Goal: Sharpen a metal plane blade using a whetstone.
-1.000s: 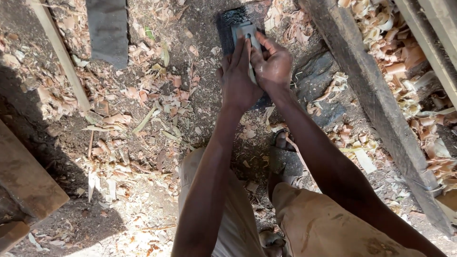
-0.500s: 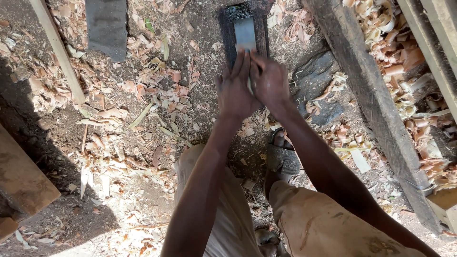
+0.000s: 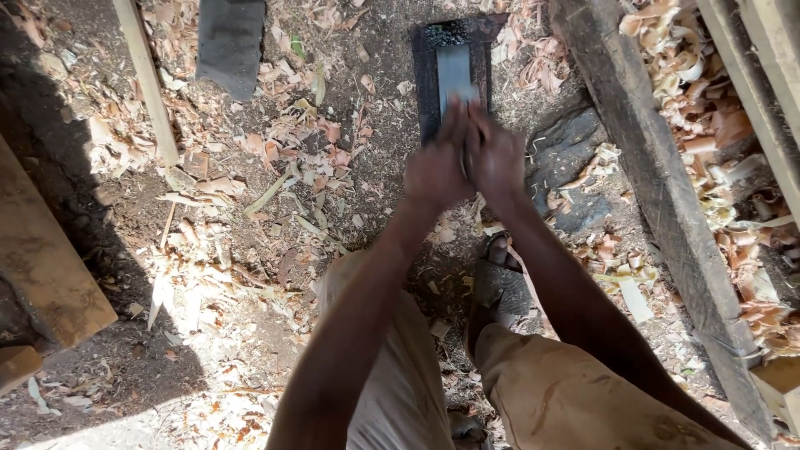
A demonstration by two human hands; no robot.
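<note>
Sharpening stone [image 3: 454,71] just ahead of both hands; left hand [image 3: 433,171] and right hand [image 3: 500,158] closed together on something hidden, probably a blade. Slip risks cut fingers.

Down on the dirt ground [image 3: 367,196] lies a dark rectangular sharpening stone [image 3: 454,71], flat and lengthwise away from the person, with a pale grey worn strip down its middle and a blackened, wet-looking border round it. Its far end sits close to the top edge of the view, black and grimy, while its near end is covered by the left hand [image 3: 435,171] and right hand [image 3: 497,162], pressed side by side. Whatever the fingers [image 3: 454,117] pin flat on the stone is hidden beneath them.
</note>
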